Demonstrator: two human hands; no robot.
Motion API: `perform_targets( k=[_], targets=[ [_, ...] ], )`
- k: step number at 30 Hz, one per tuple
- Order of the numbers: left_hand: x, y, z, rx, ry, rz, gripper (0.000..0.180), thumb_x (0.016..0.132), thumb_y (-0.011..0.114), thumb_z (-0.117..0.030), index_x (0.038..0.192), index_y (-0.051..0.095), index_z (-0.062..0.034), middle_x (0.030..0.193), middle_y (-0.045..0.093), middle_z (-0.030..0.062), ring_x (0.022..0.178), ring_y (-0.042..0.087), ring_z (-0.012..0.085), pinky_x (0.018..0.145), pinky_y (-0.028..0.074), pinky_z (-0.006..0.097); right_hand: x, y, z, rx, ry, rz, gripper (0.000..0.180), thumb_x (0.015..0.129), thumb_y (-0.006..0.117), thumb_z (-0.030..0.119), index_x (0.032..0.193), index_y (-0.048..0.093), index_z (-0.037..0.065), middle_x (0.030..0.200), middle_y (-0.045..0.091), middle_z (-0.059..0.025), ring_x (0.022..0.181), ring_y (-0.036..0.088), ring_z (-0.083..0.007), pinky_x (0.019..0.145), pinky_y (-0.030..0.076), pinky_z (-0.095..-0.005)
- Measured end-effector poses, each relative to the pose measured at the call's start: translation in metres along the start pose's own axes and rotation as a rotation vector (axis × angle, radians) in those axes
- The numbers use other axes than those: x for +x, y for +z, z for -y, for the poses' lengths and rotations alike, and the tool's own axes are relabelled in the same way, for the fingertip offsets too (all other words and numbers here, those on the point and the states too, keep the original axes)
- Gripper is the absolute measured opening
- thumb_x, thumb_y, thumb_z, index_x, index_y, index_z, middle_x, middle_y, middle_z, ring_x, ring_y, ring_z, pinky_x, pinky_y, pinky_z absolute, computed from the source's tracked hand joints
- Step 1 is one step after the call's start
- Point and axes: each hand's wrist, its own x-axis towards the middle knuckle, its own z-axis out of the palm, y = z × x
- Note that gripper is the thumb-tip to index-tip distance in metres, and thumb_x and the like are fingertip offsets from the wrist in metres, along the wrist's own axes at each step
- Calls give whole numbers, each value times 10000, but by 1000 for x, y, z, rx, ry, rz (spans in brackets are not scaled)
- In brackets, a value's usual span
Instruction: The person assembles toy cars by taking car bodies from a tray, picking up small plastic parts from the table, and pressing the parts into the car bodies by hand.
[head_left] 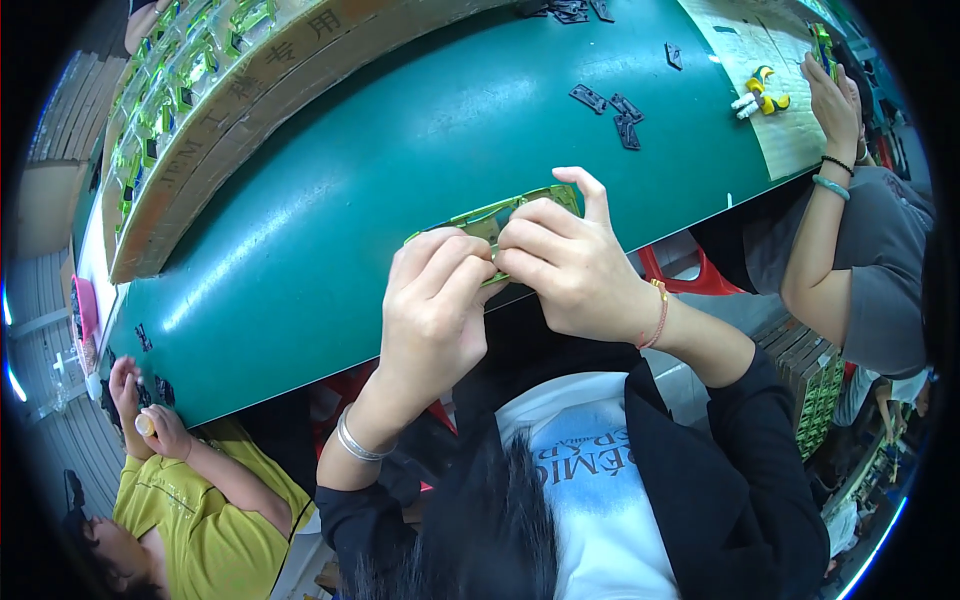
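In front of me is a big green table (290,270) with a smooth top, and a long white shine runs across its left part. Past its left end I can see what looks like a grey wall (65,440) with lots of lines, and bright white lights (17,385) glow at the edge there. To my right, a red plastic stool (655,268) is near the table, over a pale grey floor (745,312), and another long light (875,550) shines low down.

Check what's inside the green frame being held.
A pale patch shows inside the green frame between the left hand and right hand; whatever their fingers cover can't be seen.
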Motion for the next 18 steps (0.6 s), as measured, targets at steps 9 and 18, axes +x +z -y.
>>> perform_targets(
  k=[9, 18],
  targets=[
    [-8, -16, -16, -39, -26, -150, 314, 810, 815, -42, 1106, 713, -62, 927, 697, 67, 975, 669, 280, 916, 452, 407, 12, -35, -20, 786, 209, 356, 134, 913, 734, 107, 1033, 707, 57, 1079, 661, -69, 1100, 589, -264, 1081, 351, -418],
    [1, -25, -22, -93, 49, -171, 314, 808, 821, -61, 1105, 719, -70, 951, 686, 60, 934, 656, 269, 895, 442, 395, 11, -31, -29, 1160, 243, 399, 203, 988, 732, 222, 1070, 717, 37, 1033, 662, -53, 999, 581, -206, 935, 455, -360]
  ],
)
